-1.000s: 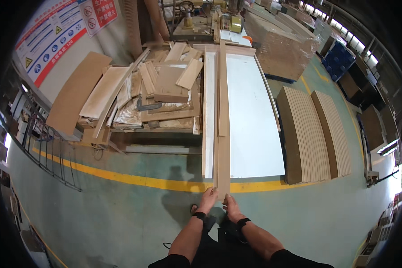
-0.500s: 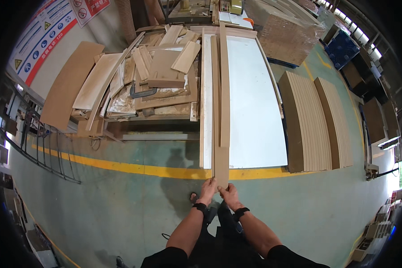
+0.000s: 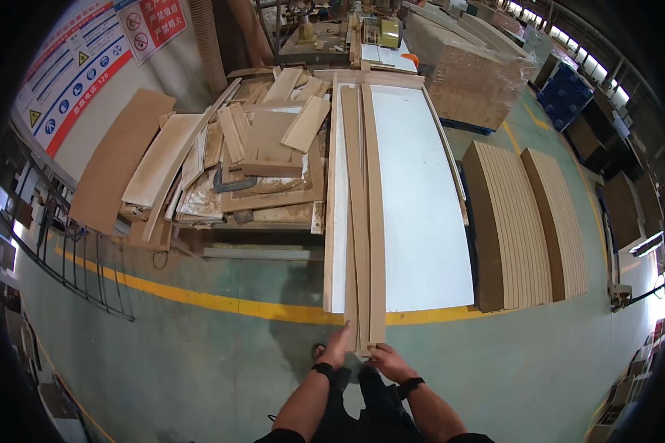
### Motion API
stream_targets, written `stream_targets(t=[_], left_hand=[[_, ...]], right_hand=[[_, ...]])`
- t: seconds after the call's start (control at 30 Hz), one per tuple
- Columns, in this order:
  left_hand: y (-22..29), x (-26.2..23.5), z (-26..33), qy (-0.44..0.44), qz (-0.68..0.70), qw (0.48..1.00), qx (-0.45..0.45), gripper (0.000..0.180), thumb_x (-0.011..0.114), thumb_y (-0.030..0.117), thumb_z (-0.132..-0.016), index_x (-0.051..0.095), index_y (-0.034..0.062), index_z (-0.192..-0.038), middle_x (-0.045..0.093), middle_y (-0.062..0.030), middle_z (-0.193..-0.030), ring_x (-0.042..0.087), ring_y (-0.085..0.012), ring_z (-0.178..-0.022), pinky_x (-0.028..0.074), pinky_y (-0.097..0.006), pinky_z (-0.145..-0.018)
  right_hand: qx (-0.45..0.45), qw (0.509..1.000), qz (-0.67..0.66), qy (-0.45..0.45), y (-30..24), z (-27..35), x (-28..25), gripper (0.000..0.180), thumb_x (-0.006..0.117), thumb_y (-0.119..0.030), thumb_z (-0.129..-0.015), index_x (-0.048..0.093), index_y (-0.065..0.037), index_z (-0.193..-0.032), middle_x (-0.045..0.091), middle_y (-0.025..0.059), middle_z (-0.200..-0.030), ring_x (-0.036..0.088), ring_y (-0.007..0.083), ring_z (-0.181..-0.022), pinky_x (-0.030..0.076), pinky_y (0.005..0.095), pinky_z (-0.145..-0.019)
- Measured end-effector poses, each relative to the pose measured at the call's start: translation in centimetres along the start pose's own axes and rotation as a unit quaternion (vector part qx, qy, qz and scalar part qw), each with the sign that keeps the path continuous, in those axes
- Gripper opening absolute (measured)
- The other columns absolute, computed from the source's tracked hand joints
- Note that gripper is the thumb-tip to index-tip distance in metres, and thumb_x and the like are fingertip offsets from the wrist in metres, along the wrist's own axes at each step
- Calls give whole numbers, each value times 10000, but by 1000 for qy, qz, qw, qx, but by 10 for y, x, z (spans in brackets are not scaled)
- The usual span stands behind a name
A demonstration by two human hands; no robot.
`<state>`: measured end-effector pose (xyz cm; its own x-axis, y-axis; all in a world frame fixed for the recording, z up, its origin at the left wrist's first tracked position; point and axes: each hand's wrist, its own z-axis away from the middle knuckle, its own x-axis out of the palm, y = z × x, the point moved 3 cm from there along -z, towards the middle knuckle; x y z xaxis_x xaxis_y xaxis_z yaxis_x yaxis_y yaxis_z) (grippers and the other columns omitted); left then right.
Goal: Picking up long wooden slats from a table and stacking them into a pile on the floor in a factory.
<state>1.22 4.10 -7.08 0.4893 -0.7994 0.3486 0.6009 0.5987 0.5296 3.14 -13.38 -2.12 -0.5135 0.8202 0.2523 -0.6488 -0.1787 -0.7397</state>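
Two or more long, narrow brown board strips lie lengthwise on a white panel, their near ends sticking out past its front edge toward me. Against the outer side of the left strip [image 3: 356, 221] rests my left hand [image 3: 335, 347], open, with one digit stretched along the edge; its other fingers are partly hidden. My right hand [image 3: 390, 362] is closed on the near end of the right strip [image 3: 375, 221], thumb on top. Both strip ends sit nearly level. Underneath, the white panel [image 3: 421, 221] has a raised wooden rail [image 3: 329, 258] along its left side.
A heap of scrap boards [image 3: 273, 140] with a dark clamp [image 3: 233, 182] fills the left. Stacked brown panels [image 3: 506, 229] stand to the right. Farther back is a plastic-wrapped stack [image 3: 469, 74]. A yellow floor line [image 3: 199, 297] crosses in front of the panel.
The upper right strip has slid toward me, bringing its near end down to my right hand. My hands have moved apart, and the left has loosened its grip. The view has tilted up slightly.
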Motion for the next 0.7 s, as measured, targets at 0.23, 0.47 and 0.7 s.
stream_targets(t=[0.23,0.47,0.7], left_hand=[[2,-2,0,-51,23,998,7,499,571,407,-986,580,1,-1276,661,-82,-1174,649,-205,-1045,507,-364,-901],[14,6,6,-70,-21,997,38,409,712,239,-917,608,-19,-1217,674,-77,-1128,655,-159,-986,515,-304,-872],[0,9,5,8,76,995,58,379,574,332,-999,624,5,-1184,662,-58,-1076,627,-132,-952,499,-295,-845]], right_hand=[[-62,967,-128,211,-16,-12,-12,504,654,-290,-933,494,-20,-1328,601,98,-1079,589,171,-876,496,307,-788],[-68,975,63,201,-39,-35,1,277,661,-258,-936,611,-25,-1078,601,7,-805,531,92,-678,435,259,-604],[-97,943,159,276,-40,-41,26,584,755,-257,-825,456,2,-1255,667,152,-960,659,256,-885,532,355,-767]])
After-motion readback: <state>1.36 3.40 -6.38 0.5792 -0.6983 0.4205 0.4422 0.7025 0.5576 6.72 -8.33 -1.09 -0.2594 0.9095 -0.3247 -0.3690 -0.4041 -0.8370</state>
